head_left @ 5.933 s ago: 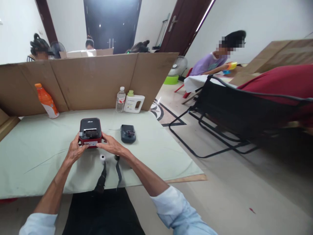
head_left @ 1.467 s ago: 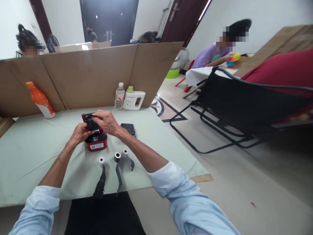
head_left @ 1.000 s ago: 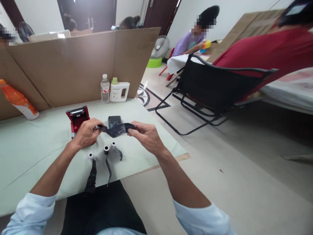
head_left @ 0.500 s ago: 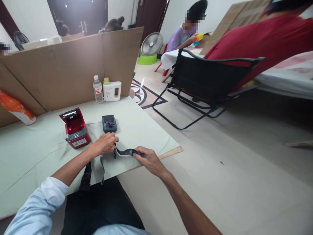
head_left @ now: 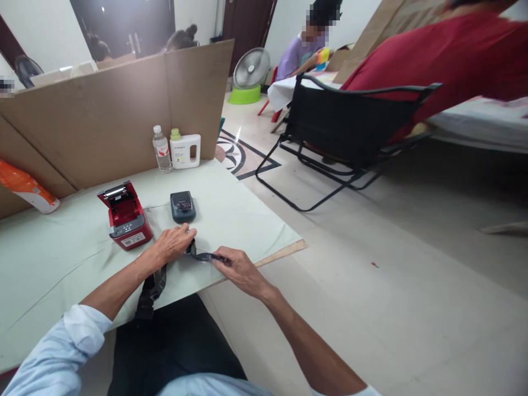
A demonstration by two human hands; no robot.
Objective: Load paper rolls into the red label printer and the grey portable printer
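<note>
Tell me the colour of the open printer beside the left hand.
Red printer, with a black top edge on its raised lid; the head view shows it.

Both forearms reach forward over the table's near edge, light-blue sleeves pushed up. Left hand (head_left: 173,243) palm-down, fingers curled and pinched shut. Right hand (head_left: 237,268) low beside it, fingertips pinching too.

Water bottle (head_left: 161,155) stands beside white jug (head_left: 185,151).

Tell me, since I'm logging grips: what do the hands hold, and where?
A dark strip: left hand at one end, right hand at the other.
</note>
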